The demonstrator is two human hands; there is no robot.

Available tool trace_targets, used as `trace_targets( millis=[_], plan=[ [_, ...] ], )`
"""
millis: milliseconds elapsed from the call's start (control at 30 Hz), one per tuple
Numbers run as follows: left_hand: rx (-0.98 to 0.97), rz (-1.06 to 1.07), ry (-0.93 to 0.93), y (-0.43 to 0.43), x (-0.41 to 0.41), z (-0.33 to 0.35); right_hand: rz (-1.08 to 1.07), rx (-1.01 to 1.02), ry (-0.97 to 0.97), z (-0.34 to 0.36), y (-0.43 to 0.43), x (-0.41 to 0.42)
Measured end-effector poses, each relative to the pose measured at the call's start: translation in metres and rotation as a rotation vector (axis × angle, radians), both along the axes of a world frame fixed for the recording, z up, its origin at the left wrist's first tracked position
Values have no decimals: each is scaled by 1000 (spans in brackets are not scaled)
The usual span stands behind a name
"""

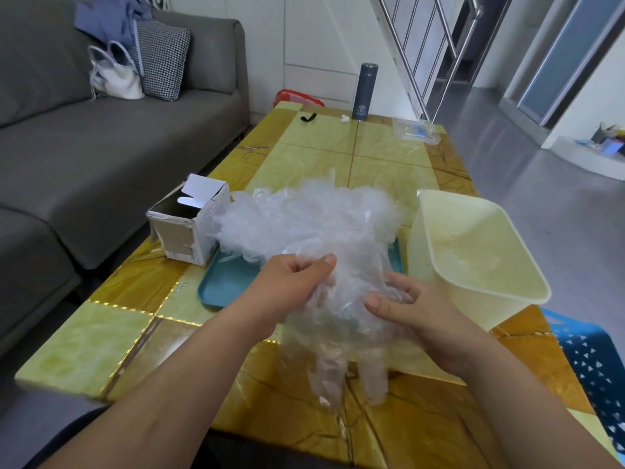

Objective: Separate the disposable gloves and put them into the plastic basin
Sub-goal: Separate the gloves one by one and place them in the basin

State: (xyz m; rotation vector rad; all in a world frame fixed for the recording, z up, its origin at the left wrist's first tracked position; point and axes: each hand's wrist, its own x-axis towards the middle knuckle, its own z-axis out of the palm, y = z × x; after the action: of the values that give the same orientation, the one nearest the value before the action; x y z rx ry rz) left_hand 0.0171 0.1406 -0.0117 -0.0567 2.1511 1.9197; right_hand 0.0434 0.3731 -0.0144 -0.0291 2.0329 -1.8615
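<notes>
Looking down from the head view, two bare forearms reach over a yellow tiled table (101,340). The left hand (291,282) pinches the top of a clump of gloves (338,346) with curled fingers and thumb. The right hand (406,308) grips the same clump from the other side, fingers curled into the thin film. The hands are close together, probably so that one clear glove can be peeled from the others clinging to it. Glove fingers dangle from the clump above the near part of the table.

Just behind the hands, a large pile of gloves (311,218) is heaped on a teal tray (223,286), which keeps the loose stock together and within reach. A cream basin (419,252) stands just right of the tray, beside the right hand, so a freed glove would need only a short move. Something clear may lie on its bottom, but it is hard to tell. An open cardboard box (182,231) stands at the tray's left edge. A grey sofa (101,147) runs along the left, and a dark flask (364,91) stands at the table's far end.
</notes>
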Motion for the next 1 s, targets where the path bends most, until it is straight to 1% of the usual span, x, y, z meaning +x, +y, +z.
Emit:
trace_targets(
  millis=[100, 200, 300, 367, 467, 600, 667, 733, 833, 1000],
  plan=[
    [5, -51, 12, -2, -1, -2, -93, -68, 106, 8, -1, -1],
    [-7, -93, 15, -4, 1, -1, -208, -119, 93, 15, -3, 1],
    [-23, -253, -4, -9, 3, -1, -233, -30, 122, 21, -5, 2],
    [2, -313, -25, -10, 7, 2, -244, 40, 156, 28, -7, 2],
    [65, -271, -27, -9, 11, 11, -238, 99, 192, 40, -6, -2],
    [162, -162, 16, -6, 4, 24, -119, 178, 107, 64, 2, -14],
    [141, -135, 17, 0, 1, 33, -100, 192, 82, 73, 4, -21],
    [119, -124, -41, 8, -6, 41, -159, 169, 71, 80, 7, -27],
    [103, -169, -111, 23, -23, 48, -227, 145, 24, 92, 22, -40],
    [80, -279, -99, 67, -45, 70, -339, 296, 23, 111, 68, -64]
  ],
)
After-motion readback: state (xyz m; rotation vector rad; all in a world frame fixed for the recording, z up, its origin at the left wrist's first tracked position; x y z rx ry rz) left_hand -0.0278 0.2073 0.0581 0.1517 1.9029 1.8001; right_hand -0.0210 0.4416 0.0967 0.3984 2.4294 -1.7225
